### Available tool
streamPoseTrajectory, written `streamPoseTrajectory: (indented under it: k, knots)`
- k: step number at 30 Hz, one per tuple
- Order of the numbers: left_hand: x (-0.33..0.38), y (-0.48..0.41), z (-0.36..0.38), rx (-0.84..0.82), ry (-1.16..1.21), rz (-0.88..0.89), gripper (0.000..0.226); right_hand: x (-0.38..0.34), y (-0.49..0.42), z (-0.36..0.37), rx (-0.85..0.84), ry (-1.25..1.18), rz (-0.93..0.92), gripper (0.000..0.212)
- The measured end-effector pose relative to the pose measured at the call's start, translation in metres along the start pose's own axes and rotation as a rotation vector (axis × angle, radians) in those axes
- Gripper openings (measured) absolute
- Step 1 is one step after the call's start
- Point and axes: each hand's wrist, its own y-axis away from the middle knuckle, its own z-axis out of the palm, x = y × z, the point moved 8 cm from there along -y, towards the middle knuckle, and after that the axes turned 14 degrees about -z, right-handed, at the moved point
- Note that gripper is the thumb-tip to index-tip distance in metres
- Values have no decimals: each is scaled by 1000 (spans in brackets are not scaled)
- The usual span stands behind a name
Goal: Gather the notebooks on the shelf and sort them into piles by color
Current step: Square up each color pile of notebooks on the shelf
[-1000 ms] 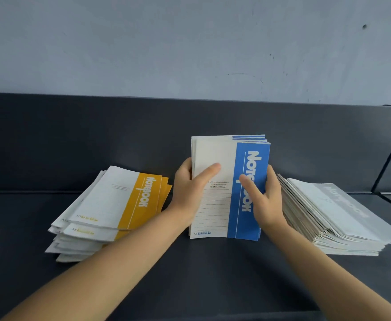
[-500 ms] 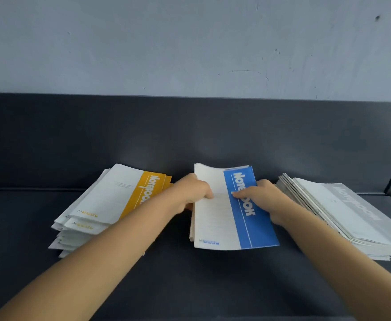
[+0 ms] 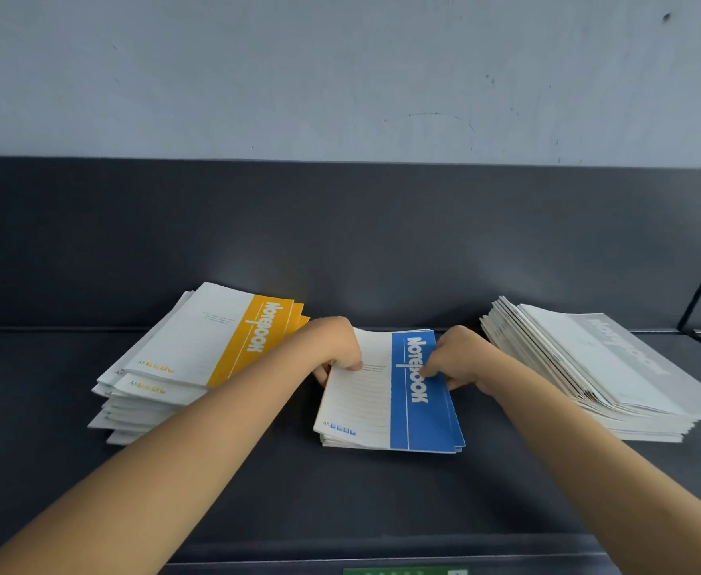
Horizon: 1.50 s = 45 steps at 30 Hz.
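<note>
1. The blue notebook pile [image 3: 382,412] is laid flat at the middle of the dark shelf [image 3: 382,504]. Its long axis is run from the near edge toward the back panel [image 3: 340,242], with the far end leaned slightly to the left.
2. The blue title band is set along the right side of the top cover.
3. The far half of the pile is clasped from both sides. The left edge is gripped by the curled left hand [image 3: 336,352], while the right hand [image 3: 458,361] is curled round the right edge, its fingertips pressed on the blue band.
4. A fanned yellow notebook pile [image 3: 199,359] is seen just left of the left forearm.
5. A grey notebook pile [image 3: 589,367] is stacked to the right, apart from the blue one.
</note>
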Motion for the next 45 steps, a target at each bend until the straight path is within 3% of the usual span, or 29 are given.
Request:
streamPoseTrajectory:
  k: [8, 13, 16, 20, 22, 26, 29, 31, 35, 40, 45]
  knots:
    - [1, 4, 8, -85, 182, 31, 41, 2, 3, 2, 19, -108, 8, 23]
    - [-7, 5, 4, -198, 670, -15, 17, -5, 5, -11, 153, -490, -100, 22]
    - [-7, 7, -4, -349, 1047, -35, 34, -29, 13, -27, 233, -706, -295, 22]
    - [-6, 12, -22, -257, 1202, 34, 69, -48, 28, -39, 292, -873, -479, 26]
    - [-5, 13, -33, -192, 1324, 110, 74, -53, 33, -45, 321, -897, -543, 25]
    - [2, 31, -52, -7, 1282, 377, 55, -61, 38, -47, 351, -881, -622, 29]
    - [9, 45, -48, 40, 1226, 482, 52, -64, 38, -39, 347, -756, -614, 33]
    - [9, 45, -41, 49, 1191, 460, 51, -58, 36, -36, 351, -720, -602, 28]
    - [6, 39, -29, 21, 1136, 378, 50, -45, 35, -28, 311, -702, -553, 46]
    - [9, 35, -13, 99, 772, 373, 35, -35, 26, -22, 343, -624, -426, 33]
    - [-6, 14, -9, -94, 639, 96, 41, -29, 7, -10, 134, -434, -174, 35]
